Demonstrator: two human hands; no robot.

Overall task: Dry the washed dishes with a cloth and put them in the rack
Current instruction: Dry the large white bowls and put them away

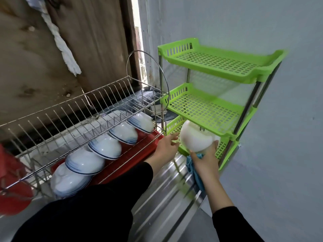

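**1. steel counter** [166, 189]: ribbed, shiny, runs under both my forearms.

**2. blue cloth** [195, 173]: soft, limp. Top end is bunched under my R hand [205, 159]; the tail dangles over the counter.

**3. R hand:** fingers and thumb curled round the lower edge of the white bowl [195, 137], with the cloth trapped in the same hold. Tight, narrow grip, no slack.

**4. white bowl:** tilted, at the front of the bottom tier of the green rack [262, 75]. Too blurred to tell which way it faces.
- Handling, my est.: glazed, stiff, some weight, breakable, prob. slick if damp.
- Best hold: at the rim, thumb one side and fingers the other, cloth betw. skin and glaze for friction. 2nd hand supports underneath when setting down.

**5. L hand** [167, 145]: fingers straight and spread, carries nothing. It sits just beside the bowl's left side, at the rack's front corner. Can't tell if it touches either one.

**6. green rack:** plastic, three slotted tiers on metal posts, set against the wall.

**7. wire rack** [70, 109]: off to the left. A row of blue-rimmed bowls [104, 147] leans on its lower level, over a red tray [122, 165].
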